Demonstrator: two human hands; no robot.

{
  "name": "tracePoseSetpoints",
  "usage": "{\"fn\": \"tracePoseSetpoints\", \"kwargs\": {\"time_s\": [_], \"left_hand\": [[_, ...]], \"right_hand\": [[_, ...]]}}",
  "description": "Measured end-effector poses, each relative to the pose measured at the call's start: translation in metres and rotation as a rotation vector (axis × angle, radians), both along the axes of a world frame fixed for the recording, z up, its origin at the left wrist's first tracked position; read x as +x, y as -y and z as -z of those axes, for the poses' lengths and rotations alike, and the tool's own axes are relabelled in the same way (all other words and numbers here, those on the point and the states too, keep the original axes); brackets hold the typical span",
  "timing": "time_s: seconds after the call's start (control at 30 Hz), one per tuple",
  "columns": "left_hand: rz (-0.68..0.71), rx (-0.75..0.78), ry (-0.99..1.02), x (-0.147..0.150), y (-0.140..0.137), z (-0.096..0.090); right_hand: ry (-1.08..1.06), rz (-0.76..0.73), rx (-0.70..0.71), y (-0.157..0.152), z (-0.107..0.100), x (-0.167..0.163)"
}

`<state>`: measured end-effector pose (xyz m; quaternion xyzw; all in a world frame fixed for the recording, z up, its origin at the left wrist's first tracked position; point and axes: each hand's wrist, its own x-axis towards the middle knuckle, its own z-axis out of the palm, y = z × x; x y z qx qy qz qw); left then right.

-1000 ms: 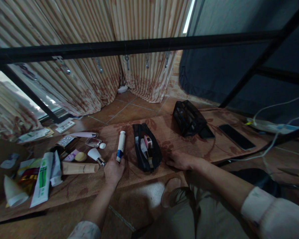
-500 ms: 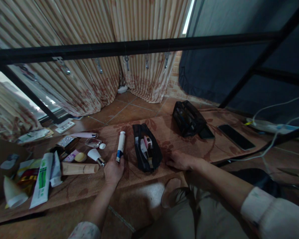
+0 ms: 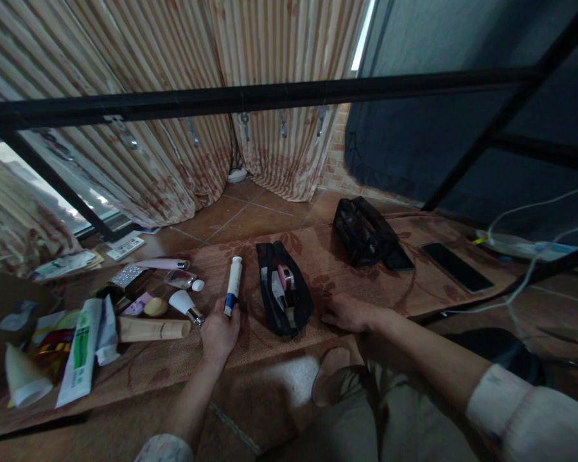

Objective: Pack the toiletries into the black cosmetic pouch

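Note:
My left hand (image 3: pixel 220 333) rests on the patterned cloth, its fingers closed around the lower end of a slim white tube (image 3: pixel 234 279) with a blue band. To the right of that tube lies a black mesh pouch (image 3: pixel 296 301), unzipped, with a pink round container (image 3: pixel 285 276) and other small items inside. My right hand (image 3: pixel 349 312) lies on the cloth just right of the pouch, fingers loosely bent and apart, holding nothing. Left of my left hand is a white-headed brush (image 3: pixel 189 307), with a beige tube (image 3: pixel 155 328) beside it.
On the left lie a green-and-white tube (image 3: pixel 81 350), a yellow round item (image 3: pixel 155 307), a clear bottle (image 3: pixel 179 278) and a studded case (image 3: pixel 131 277). A second black bag (image 3: pixel 361 231) and a phone (image 3: pixel 456 266) lie right. A black metal bar (image 3: pixel 270 95) crosses above; white cables (image 3: pixel 525 282) hang right.
Both hands stay in place, and the tube and pouch have not moved on the cloth. Only the camera view has shifted very slightly.

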<state>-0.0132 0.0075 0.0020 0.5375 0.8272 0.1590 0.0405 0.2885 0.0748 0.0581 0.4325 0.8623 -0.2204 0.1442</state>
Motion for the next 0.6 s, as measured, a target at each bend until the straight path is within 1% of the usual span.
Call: {"fn": "tracePoseSetpoints", "kwargs": {"time_s": [0.37, 0.6], "left_hand": [[0.004, -0.004, -0.016, -0.0015, 0.0003, 0.0023], [0.016, -0.026, -0.029, -0.0003, 0.0007, -0.0015]], "right_hand": [[0.002, 0.045, -0.005, 0.0016, -0.0017, -0.0014], [0.010, 0.042, -0.012, 0.0007, 0.0004, -0.0001]]}}
